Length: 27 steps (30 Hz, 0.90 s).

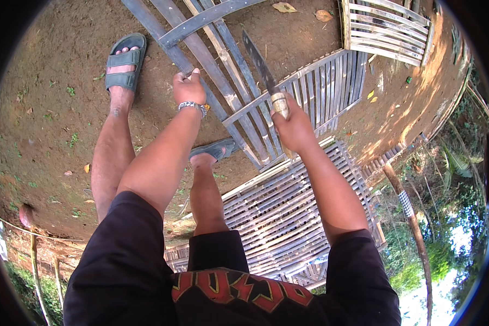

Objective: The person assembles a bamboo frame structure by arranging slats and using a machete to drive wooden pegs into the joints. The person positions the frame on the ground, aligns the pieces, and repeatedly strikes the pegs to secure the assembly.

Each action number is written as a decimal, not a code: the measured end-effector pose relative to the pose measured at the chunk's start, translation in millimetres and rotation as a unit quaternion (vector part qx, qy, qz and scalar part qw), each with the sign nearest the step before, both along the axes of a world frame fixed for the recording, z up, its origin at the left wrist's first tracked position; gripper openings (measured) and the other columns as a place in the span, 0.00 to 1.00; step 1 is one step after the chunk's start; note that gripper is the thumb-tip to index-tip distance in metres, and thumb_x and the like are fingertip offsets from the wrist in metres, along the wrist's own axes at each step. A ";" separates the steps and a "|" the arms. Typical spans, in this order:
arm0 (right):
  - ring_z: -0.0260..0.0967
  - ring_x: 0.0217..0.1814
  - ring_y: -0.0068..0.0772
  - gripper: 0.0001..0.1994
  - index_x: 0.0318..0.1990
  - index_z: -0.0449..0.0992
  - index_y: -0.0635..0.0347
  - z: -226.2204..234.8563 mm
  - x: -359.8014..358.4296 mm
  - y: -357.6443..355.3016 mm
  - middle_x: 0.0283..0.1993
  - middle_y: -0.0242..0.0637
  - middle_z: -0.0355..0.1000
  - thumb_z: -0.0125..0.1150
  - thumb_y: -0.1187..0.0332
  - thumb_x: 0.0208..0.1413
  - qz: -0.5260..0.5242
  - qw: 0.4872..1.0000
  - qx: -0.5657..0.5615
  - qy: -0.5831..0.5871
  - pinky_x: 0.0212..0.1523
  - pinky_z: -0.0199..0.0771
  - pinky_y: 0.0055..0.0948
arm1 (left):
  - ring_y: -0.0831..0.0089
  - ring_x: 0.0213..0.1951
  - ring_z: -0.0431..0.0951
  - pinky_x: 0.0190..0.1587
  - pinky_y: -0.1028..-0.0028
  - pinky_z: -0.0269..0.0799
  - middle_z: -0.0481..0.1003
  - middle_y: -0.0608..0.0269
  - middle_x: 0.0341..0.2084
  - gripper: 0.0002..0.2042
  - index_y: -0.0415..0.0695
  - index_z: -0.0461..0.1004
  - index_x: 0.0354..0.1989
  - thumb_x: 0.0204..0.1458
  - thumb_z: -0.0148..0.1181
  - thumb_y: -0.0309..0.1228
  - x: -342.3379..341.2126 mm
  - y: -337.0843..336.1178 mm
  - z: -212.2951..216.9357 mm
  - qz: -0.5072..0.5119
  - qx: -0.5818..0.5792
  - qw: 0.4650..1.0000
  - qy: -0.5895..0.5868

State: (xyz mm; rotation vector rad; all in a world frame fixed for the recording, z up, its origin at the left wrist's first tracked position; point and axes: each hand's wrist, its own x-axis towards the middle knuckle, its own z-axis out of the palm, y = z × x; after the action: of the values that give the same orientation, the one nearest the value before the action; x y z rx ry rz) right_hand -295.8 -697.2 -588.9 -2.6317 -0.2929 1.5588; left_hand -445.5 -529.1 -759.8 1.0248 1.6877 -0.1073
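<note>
My right hand (pixel 293 125) is wrapped round the pale handle of a machete (pixel 259 62). Its long dark blade points up and to the left, over the slats. My left hand (pixel 189 89), with a chain bracelet at the wrist, is closed at the outer edge of a bamboo slat frame (pixel 205 53). The thumb lies along the outer slat, while the undersides of the fingers are hidden. This frame of long grey-brown slats and crosspieces slants from the upper left toward the middle. One curved crosspiece (pixel 201 23) spans its upper part.
My sandalled left foot (pixel 126 62) stands on bare brown soil; my other foot (pixel 214 149) is beside the frame. A bamboo slatted platform (pixel 277 217) lies at the lower middle. More slatted panels (pixel 323 87) (pixel 388 30) extend right. A wooden pole (pixel 415 233) leans near greenery.
</note>
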 end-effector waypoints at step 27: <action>0.70 0.26 0.28 0.07 0.47 0.65 0.59 15.3 46.1 -17.9 0.31 0.36 0.71 0.53 0.68 0.68 -0.474 0.875 0.040 0.091 0.29 0.78 0.33 | 0.75 0.25 0.71 0.32 0.69 0.68 0.73 0.67 0.21 0.12 0.38 0.75 0.38 0.58 0.66 0.35 -6.7 -2.8 -12.4 0.005 0.011 1.000 -0.027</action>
State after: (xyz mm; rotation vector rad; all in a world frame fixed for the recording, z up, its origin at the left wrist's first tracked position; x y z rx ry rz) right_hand -249.7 -715.2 -573.6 -1.9673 0.8043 1.3224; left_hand -452.1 -531.9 -772.2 1.0279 1.6473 -0.0537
